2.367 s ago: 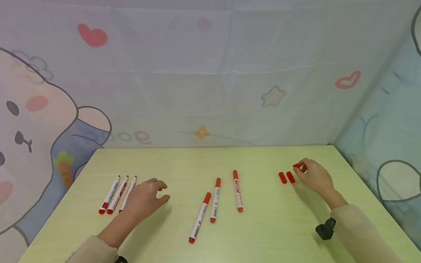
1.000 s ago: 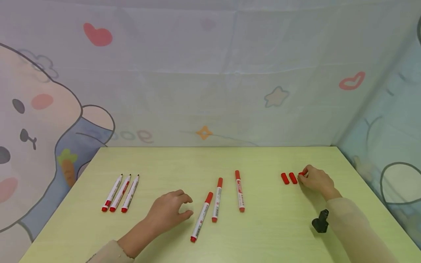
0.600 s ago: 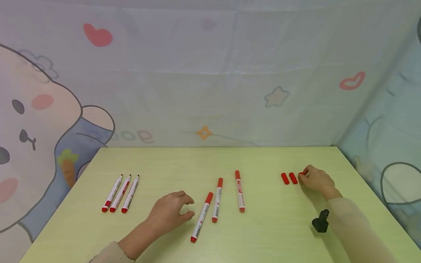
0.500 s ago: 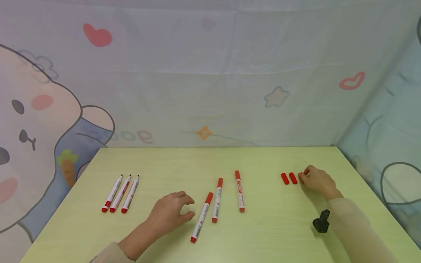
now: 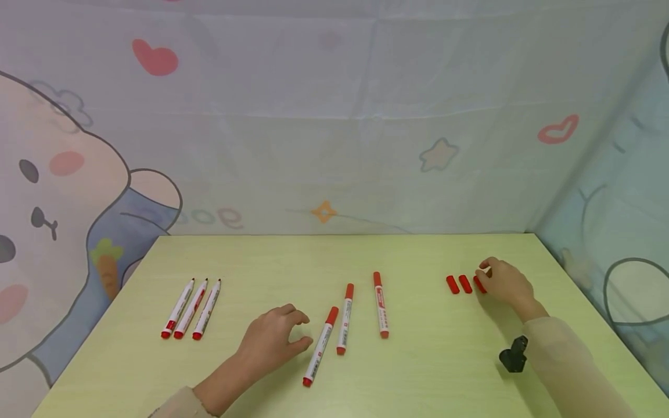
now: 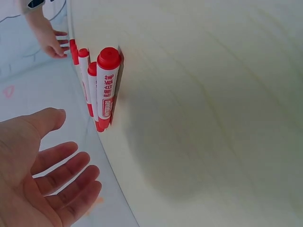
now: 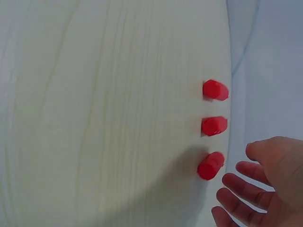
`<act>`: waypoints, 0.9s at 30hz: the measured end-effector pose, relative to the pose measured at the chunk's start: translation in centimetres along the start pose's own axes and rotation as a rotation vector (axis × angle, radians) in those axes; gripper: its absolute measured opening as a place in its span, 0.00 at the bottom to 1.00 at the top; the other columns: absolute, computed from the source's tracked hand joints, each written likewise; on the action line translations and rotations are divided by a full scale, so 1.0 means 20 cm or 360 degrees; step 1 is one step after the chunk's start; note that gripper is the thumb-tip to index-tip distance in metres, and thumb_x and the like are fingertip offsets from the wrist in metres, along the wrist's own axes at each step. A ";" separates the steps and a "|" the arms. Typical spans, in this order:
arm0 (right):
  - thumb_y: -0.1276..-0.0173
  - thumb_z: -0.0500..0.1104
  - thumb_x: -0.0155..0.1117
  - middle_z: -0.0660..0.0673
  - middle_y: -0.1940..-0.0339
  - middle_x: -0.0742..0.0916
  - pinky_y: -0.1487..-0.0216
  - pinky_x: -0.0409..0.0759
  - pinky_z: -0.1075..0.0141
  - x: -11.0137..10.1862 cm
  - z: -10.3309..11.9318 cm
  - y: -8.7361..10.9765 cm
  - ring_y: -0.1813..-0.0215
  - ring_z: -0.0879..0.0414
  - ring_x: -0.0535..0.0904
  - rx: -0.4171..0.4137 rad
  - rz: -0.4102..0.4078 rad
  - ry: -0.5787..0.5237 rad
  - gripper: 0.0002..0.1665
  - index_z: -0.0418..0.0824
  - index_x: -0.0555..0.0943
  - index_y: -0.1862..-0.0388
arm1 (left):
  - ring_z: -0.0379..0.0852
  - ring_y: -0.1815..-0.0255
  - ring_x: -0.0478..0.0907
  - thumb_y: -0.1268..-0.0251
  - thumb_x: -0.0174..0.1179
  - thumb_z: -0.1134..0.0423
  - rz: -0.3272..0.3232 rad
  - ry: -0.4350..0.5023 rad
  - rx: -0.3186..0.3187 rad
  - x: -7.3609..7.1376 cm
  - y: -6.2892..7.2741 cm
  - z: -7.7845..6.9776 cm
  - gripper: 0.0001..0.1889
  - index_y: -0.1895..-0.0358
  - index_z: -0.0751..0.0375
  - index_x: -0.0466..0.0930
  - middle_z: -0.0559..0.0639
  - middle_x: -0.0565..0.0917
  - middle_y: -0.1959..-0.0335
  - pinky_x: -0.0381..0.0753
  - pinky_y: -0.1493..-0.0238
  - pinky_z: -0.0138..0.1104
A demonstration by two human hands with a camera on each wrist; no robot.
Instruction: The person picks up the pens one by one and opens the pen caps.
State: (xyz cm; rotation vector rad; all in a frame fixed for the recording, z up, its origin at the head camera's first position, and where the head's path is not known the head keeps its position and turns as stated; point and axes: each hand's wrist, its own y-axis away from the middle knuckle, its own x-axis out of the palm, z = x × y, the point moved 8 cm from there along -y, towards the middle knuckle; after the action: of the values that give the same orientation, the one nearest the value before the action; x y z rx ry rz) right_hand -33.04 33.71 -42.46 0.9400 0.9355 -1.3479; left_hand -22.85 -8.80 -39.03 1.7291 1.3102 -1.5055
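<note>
My right hand (image 5: pixel 504 283) hovers at the right with its fingers apart from the nearest red marker cap (image 7: pixel 211 165). That cap lies on the table as the rightmost of a row, beside a middle cap (image 5: pixel 465 284) and a left cap (image 5: pixel 452 284). My left hand (image 5: pixel 273 339) is held over the table with thumb and fingers spread, holding nothing. Its thumb tip comes close to a capped red whiteboard marker (image 5: pixel 320 347). Two more capped markers lie to the right of that one, a middle marker (image 5: pixel 345 319) and a right marker (image 5: pixel 381 305).
Uncapped markers lie side by side at the left of the table, among them a left one (image 5: pixel 177 309), a middle one (image 5: pixel 191 309) and a right one (image 5: pixel 207 309), dark tips pointing away. A printed cloth (image 5: pixel 292 116) hangs behind the table's (image 5: pixel 407 377) far edge.
My left hand has moved right, from beside the uncapped markers to the capped ones. My right hand has set the third cap down in the row, let go and risen slightly.
</note>
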 end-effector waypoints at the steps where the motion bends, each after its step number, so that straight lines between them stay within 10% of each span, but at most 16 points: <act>1: 0.33 0.45 0.50 0.33 0.61 0.82 0.66 0.75 0.53 0.00 0.02 0.00 0.66 0.45 0.78 -0.0025 -0.0016 0.0003 0.20 0.29 0.72 0.52 | 0.40 0.69 0.76 0.53 0.68 0.53 0.0012 0.0008 -0.0004 0.00 0.00 0.00 0.15 0.62 0.55 0.83 0.43 0.81 0.66 0.73 0.73 0.31; 27: 0.39 0.47 0.62 0.44 0.54 0.82 0.73 0.76 0.61 -0.02 0.51 0.10 0.62 0.48 0.81 -0.0639 -0.0340 0.0034 0.17 0.42 0.78 0.52 | 0.42 0.67 0.74 0.55 0.68 0.45 0.0318 0.0007 -0.0158 0.15 -0.01 -0.03 0.24 0.57 0.56 0.80 0.47 0.78 0.62 0.73 0.71 0.34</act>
State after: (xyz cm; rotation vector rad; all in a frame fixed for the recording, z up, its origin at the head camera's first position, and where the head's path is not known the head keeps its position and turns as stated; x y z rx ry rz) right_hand -30.94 24.26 -38.51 0.5590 1.2939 -1.2619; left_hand -23.01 -7.23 -41.69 1.7441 1.1562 -1.3042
